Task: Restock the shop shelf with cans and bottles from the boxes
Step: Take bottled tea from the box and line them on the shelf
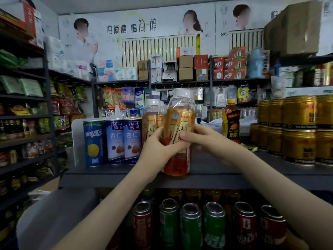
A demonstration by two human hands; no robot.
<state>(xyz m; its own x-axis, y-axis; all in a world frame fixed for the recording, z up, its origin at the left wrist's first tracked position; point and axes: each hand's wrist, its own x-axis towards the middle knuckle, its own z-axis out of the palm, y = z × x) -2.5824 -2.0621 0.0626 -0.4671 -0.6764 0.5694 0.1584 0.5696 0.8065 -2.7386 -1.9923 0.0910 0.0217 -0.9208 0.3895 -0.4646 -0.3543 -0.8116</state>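
Item in hand: one orange-labelled bottle (178,123), white cap, upright, base at the front edge of the shelf board (225,170). I cannot tell whether it is fully seated. My left hand (156,147) grips its lower left side, fingers curled round the label. My right hand (198,136) holds its right side at mid-height, fingers wrapped across the front. Both hands are closed on this one bottle.

Surroundings, taken from the bottle: a matching bottle (153,114) stands just behind it to the left, touching or nearly so. Further left stand two pale almond-drink cans (124,141) and a blue can (93,143). To the right is bare board, then a dark yellow-capped bottle (231,123) set further back, and stacked gold cans (299,130) well apart. Below it are red and green cans (191,226) on the lower tier.

Judgement on the step: placing. The bottle should be slid back level with its twin, kept upright with the label forward, and the base should be fully on the board before either hand lets go. Risk: nudging the twin into the almond-drink cans.
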